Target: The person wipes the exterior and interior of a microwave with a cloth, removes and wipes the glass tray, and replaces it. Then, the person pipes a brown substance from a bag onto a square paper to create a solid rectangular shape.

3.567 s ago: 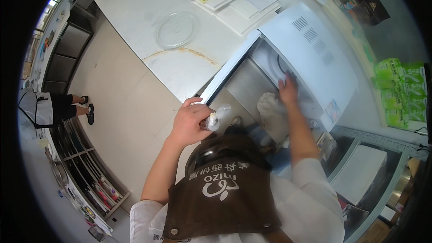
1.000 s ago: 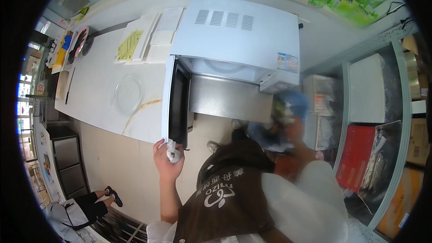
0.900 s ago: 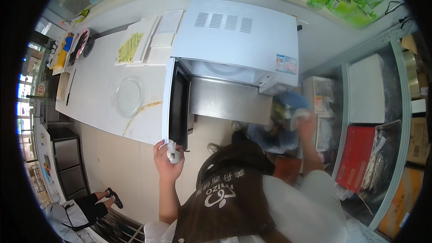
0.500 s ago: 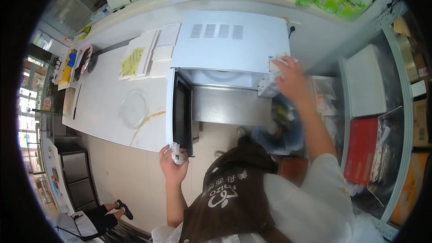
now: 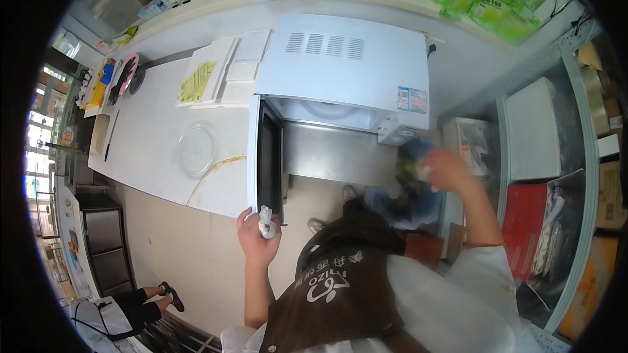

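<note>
A white microwave (image 5: pixel 347 59) stands on the pale counter with its dark-windowed door (image 5: pixel 267 157) swung open toward me. My left hand (image 5: pixel 257 242) is at the door's near corner, closed around a small white bundle (image 5: pixel 266 222). My right hand (image 5: pixel 450 167) is blurred, low to the right of the microwave, above a blue-lined bin (image 5: pixel 405 193). A small white wad (image 5: pixel 425 172) shows at its fingers. I wear a brown apron (image 5: pixel 333 294).
A round glass turntable plate (image 5: pixel 197 150) and stacked papers (image 5: pixel 222 72) lie on the counter (image 5: pixel 150 131) left of the microwave. Green packs (image 5: pixel 497 0) sit behind. A metal shelf on the right holds a white box (image 5: pixel 543 131) and a red box (image 5: pixel 526 222). Another person (image 5: pixel 111 307) stands at lower left.
My right hand has dropped from the microwave's front right corner down to the blue bin, still with the white wad. My left hand stays at the door's corner.
</note>
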A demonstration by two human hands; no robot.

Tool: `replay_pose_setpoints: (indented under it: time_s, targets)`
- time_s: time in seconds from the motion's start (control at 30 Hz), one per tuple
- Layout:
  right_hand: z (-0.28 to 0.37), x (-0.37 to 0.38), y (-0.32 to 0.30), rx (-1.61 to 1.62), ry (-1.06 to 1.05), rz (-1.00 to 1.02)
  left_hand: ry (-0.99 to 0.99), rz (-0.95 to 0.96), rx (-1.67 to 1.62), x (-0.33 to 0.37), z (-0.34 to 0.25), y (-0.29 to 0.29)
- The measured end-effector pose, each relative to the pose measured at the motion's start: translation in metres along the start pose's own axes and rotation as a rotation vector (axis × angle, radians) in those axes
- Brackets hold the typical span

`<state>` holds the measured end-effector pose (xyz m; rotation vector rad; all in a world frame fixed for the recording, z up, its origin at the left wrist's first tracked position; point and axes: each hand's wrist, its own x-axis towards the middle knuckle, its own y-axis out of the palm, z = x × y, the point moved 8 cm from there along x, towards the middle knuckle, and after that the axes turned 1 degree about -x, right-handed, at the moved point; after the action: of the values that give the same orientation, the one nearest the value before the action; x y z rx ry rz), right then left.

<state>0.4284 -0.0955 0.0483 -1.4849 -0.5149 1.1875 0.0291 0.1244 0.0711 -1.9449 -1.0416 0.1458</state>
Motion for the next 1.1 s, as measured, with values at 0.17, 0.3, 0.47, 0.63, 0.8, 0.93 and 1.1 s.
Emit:
replay_pose_setpoints:
  time_s: [0.17, 0.3, 0.47, 0.63, 0.8, 0.93, 1.1]
  targets:
    - [0.0, -0.001, 0.059, 0.083, -0.028, 0.146, 0.008, -0.031, -0.047, 0.009, -0.014, 0.0]
    - [0.035, 0.012, 0.077, 0.172, -0.106, 0.141, -0.028, -0.016, -0.09, 0.004, -0.013, 0.007]
    - [0.102, 0.048, 0.09, 0.32, -0.19, -0.22, -0.038, -0.004, -0.054, 0.005, -0.027, 0.018]
    - [0.126, 0.1, 0.17, 0.321, -0.223, -0.226, -0.054, -0.002, -0.069, 0.006, -0.032, 0.02]
    - [0.067, 0.083, 0.191, 0.283, -0.221, -0.3, -0.266, 0.049, -0.333, -0.01, -0.005, 0.021]
    - [-0.024, 0.029, 0.219, 0.142, 0.015, -0.098, -0.4, 0.004, -0.843, -0.019, 0.004, 0.039]
    - [-0.135, -0.042, 0.261, 0.094, 0.438, 0.255, -0.445, 0.042, -1.32, -0.023, -0.001, 0.07]
